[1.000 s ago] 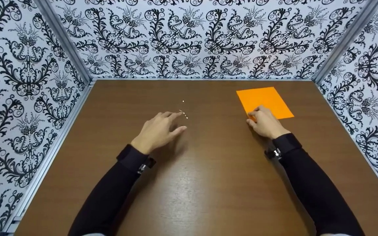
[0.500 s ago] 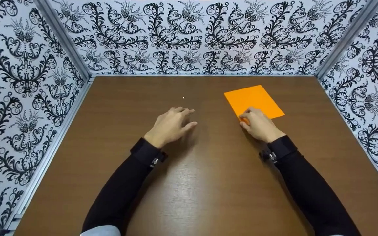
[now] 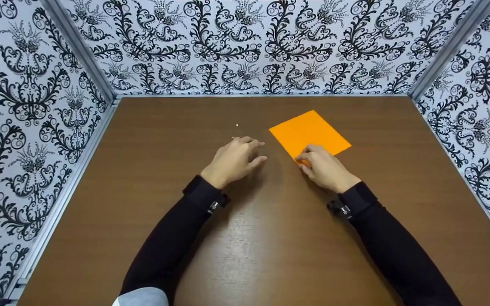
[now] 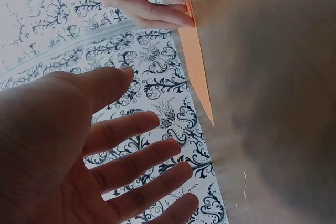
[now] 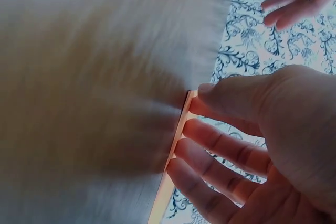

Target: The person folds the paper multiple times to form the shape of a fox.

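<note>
A square sheet of orange paper (image 3: 309, 129) lies at the middle right of the table in the head view. My right hand (image 3: 326, 168) pinches its near corner between thumb and fingers, and the right wrist view shows the fingertips (image 5: 181, 150) along the paper's edge. To the left of the sheet, my left hand (image 3: 234, 159) is held over the table, apart from the paper. Its fingers (image 4: 142, 174) are spread and hold nothing in the left wrist view. Tiny white specks (image 4: 244, 186) lie on the table near that hand, partly hidden by it in the head view.
The brown wooden table (image 3: 245, 255) is bounded by patterned black-and-white panels (image 3: 245, 46) at the back and both sides. Metal frame bars (image 3: 77, 51) run up the corners. One white speck (image 3: 237, 125) lies beyond the left hand.
My right hand has brought the orange paper leftward, and the sheet has turned a little. My left hand has moved right, toward the paper, now covering most of the white specks.
</note>
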`<act>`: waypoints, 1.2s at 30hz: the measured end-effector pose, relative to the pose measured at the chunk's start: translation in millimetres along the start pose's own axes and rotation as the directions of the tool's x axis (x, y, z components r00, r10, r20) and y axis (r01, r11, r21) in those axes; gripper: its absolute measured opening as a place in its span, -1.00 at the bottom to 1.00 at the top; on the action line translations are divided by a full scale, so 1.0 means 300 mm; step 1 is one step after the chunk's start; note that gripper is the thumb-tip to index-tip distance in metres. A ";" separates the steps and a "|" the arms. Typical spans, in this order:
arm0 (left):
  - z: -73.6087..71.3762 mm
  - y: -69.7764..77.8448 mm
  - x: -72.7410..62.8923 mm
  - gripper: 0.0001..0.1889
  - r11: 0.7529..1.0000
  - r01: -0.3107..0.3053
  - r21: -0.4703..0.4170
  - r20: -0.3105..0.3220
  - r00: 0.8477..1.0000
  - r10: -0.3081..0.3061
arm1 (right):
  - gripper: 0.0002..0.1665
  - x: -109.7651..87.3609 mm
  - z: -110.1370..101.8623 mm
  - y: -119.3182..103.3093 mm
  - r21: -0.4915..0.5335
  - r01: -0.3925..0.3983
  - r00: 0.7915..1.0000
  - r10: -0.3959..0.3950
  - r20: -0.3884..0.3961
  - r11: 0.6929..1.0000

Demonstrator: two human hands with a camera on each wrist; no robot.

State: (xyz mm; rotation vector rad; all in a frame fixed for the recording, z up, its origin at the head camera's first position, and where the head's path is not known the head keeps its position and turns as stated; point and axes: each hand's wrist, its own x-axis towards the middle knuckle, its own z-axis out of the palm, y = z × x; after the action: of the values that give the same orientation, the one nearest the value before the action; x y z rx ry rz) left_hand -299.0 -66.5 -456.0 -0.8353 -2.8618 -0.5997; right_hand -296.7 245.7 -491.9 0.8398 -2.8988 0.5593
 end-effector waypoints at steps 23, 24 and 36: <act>0.043 -0.014 0.012 -0.50 0.999 -0.031 -0.006 0.019 0.999 0.031 | -0.81 -0.037 0.053 -0.159 0.016 0.167 0.986 -0.168 0.016 0.986; 0.045 -0.016 0.013 -0.50 0.999 -0.033 -0.004 0.022 0.999 0.033 | -0.81 -0.038 0.055 -0.164 0.018 0.172 0.985 -0.172 0.020 0.985; 0.065 -0.023 0.020 -0.60 1.000 -0.014 0.026 0.138 0.990 0.011 | -0.81 -0.043 0.054 -0.210 0.033 0.245 0.967 -0.247 0.064 0.969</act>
State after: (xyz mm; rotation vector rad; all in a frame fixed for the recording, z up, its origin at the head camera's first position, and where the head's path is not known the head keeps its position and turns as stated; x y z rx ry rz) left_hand -307.4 -61.1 -475.0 -0.9247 -2.9778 -0.5199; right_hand -251.9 196.8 -488.7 1.2227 -2.7895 0.5526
